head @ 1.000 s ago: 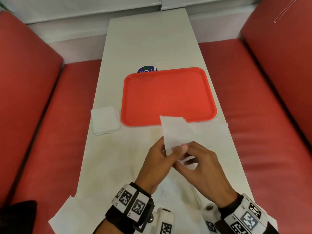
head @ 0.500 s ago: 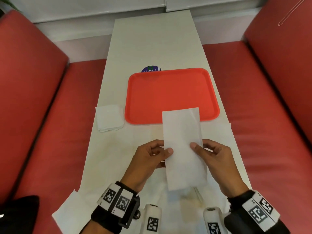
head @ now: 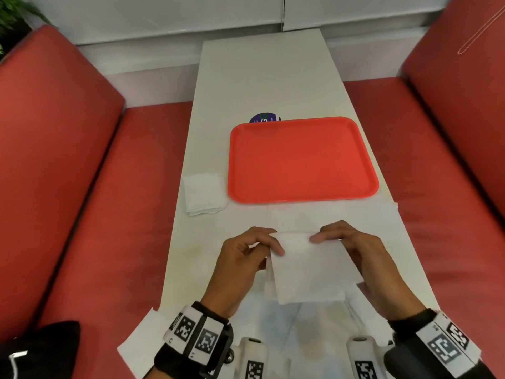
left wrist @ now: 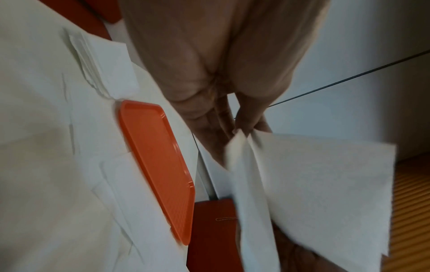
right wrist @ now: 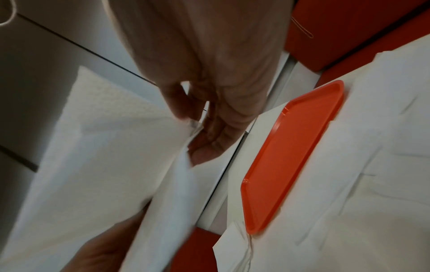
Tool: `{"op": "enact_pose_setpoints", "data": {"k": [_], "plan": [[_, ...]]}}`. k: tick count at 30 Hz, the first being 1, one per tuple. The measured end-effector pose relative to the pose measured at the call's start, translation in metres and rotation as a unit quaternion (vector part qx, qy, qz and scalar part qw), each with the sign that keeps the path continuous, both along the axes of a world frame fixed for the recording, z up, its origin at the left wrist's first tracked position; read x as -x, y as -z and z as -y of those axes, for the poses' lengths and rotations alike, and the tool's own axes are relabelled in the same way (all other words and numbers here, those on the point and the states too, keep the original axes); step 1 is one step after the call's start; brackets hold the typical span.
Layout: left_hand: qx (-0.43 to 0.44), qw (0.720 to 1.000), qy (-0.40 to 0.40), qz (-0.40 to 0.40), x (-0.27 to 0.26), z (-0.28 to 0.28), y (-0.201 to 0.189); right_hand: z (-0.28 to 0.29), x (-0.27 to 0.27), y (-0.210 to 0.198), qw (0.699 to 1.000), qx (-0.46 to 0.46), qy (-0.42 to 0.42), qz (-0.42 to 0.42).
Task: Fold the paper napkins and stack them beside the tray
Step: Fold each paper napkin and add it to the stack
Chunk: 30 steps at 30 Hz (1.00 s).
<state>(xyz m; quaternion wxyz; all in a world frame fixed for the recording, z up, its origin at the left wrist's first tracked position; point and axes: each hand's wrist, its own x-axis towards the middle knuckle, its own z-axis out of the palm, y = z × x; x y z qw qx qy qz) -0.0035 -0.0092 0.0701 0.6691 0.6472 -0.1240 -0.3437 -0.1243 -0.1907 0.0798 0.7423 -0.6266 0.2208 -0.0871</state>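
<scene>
Table [head: 262,77]: long, narrow and white, running away from the person between two red benches [head: 82,214]; a pale wall closed its far end.
Tray [head: 302,160]: red-orange, flat on the table, a blue round sticker [head: 264,118] peeking out at its far edge.
Folded stack [head: 203,193]: white napkins, just left of the tray's near corner.
Loose napkins [head: 328,214]: unfolded sheets spread flat between the tray and the person.
Held napkin [head: 307,269]: doubled over, lifted off the table, hanging from its top edge.
Left hand [head: 246,258]: thumb and fingers pinched the top left corner.
Right hand [head: 352,247]: pinched the top right corner.
Corner: green leaves [head: 13,12] at the far left.
</scene>
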Motion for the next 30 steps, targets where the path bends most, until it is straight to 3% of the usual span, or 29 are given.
{"op": "enact_pose_setpoints", "data": {"k": [5, 7, 11, 16, 22, 30], "plan": [[0.036, 0.994, -0.015, -0.099, -0.011, -0.016, -0.010, -0.030, -0.014, -0.008, 0.992, 0.119, 0.041, 0.024], [0.038, 0.994, -0.005, -0.100, -0.014, -0.021, -0.009, -0.038, -0.017, -0.006, 0.988, 0.148, 0.031, 0.022], [0.033, 0.997, -0.004, -0.064, -0.022, -0.028, -0.004, -0.048, -0.023, -0.003, 0.996, 0.073, 0.051, 0.030], [0.021, 0.998, 0.015, -0.062, -0.034, -0.036, -0.002, -0.065, -0.037, -0.008, 0.982, 0.167, 0.084, -0.004], [0.018, 0.998, 0.014, -0.055, -0.039, -0.038, 0.000, -0.079, -0.044, -0.006, 0.989, 0.101, 0.112, 0.004], [0.019, 0.997, 0.035, -0.065, -0.041, -0.033, 0.003, -0.081, -0.052, -0.003, 0.985, 0.116, 0.118, -0.042]]}}
